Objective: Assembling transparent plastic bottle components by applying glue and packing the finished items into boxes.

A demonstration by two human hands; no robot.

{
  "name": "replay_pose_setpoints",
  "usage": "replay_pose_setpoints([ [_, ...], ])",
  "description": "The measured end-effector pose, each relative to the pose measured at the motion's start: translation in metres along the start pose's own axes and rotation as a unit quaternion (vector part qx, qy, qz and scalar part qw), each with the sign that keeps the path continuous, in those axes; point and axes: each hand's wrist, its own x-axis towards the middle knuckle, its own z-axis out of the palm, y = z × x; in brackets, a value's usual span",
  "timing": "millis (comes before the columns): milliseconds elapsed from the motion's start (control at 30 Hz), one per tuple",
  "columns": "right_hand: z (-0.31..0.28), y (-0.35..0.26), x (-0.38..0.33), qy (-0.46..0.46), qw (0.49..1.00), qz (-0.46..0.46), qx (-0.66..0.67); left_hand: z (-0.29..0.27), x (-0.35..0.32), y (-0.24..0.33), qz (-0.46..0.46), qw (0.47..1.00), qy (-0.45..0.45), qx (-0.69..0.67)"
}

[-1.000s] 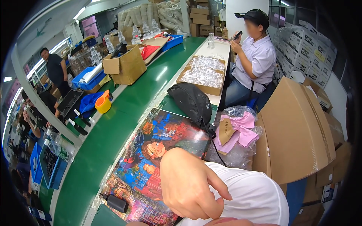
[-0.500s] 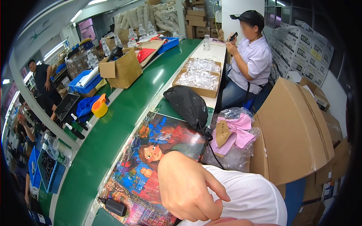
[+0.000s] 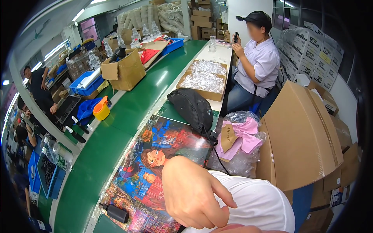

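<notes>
My right hand (image 3: 194,194) hangs bent at the wrist close in front of me, low in the middle of the view. Its fingers are loosely curled in, the thumb lies alongside them, and no object shows in them. Behind it is my white sleeve (image 3: 256,204). Under and beyond the hand lies a glossy sheet with a colourful cartoon picture (image 3: 147,167), partly covered by the hand. A small black bottle with a pointed tip (image 3: 117,213) lies on the sheet's near left part. My left hand is not in view.
A black bag (image 3: 192,108) lies past the sheet. Beyond are boxes of clear plastic pieces (image 3: 202,92) and a seated person (image 3: 254,62). On the green belt (image 3: 112,136) stands an orange tape dispenser (image 3: 101,110). A large carton (image 3: 303,136) stands at the right.
My right hand keeps its pose. The seated person's dark handheld object has turned more upright. At the far left, a standing person has leaned and reached toward a black tray.
</notes>
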Motion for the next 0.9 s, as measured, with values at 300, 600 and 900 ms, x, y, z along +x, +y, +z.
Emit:
replay_pose_setpoints([
  [300, 0.001, 0.0, -0.001, 0.004, 1.0, -0.015, -0.005, -0.012, 0.012, -0.014, -0.04, 0.993, -0.097, -0.049],
  [600, -0.002, 0.007, -0.003, 0.011, 0.999, -0.038, -0.027, 0.02, 0.056, -0.169, 0.584, 0.713, -0.387, -0.004],
  [900, -0.004, 0.003, -0.001, -0.018, 0.998, -0.008, -0.054, 0.027, 0.061, -0.172, 0.678, 0.604, -0.419, 0.019],
])
